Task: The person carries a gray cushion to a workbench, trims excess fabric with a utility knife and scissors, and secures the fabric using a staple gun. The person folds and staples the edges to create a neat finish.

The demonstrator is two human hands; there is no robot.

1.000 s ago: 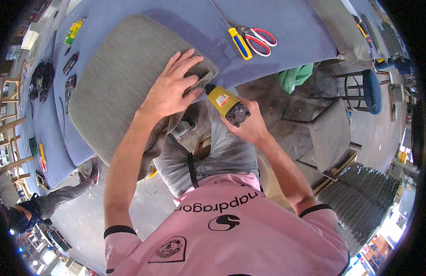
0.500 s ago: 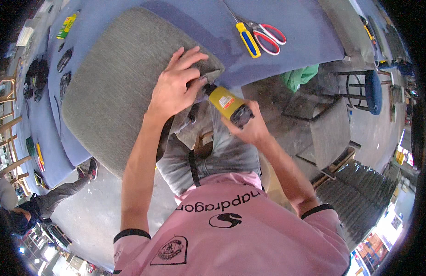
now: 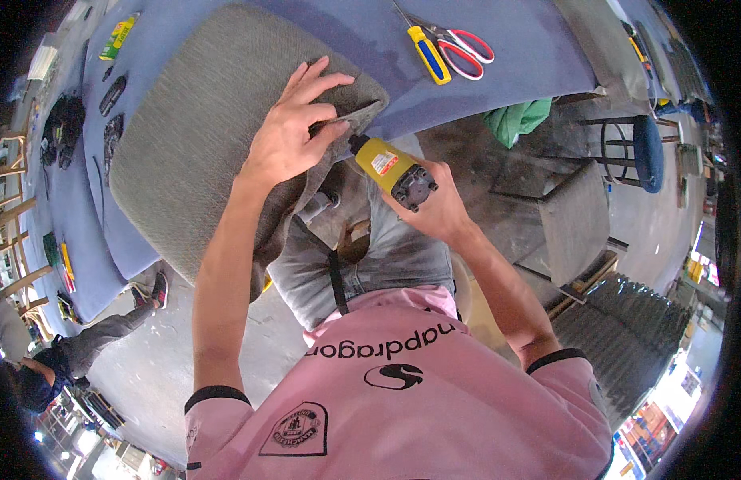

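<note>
A large grey fabric-covered cushion (image 3: 202, 120) lies on the blue-covered table, its near corner toward me. My left hand (image 3: 294, 124) rests on that corner, thumb and forefinger pinching the folded cover fabric while the other fingers reach over the top. In my right hand (image 3: 441, 204) is a yellow and black staple gun (image 3: 384, 164), gripped by its handle, which the hand mostly hides. Its dark nose is close to the cushion's lower edge beside my left thumb. Whether it touches the fabric I cannot tell.
Scissors with red-and-white handles (image 3: 465, 54) and a yellow-blue screwdriver (image 3: 429, 56) lie beyond the corner on the blue table cover (image 3: 530, 48). Green cloth (image 3: 517, 122) hangs below the table edge. A blue-seated stool (image 3: 647, 154) stands right. Another person's leg (image 3: 118, 328) shows at left.
My left hand and the cushion corner have shifted slightly up and left. The staple gun's nose has drawn back a little from the fabric edge, and its rear has tilted more into view.
</note>
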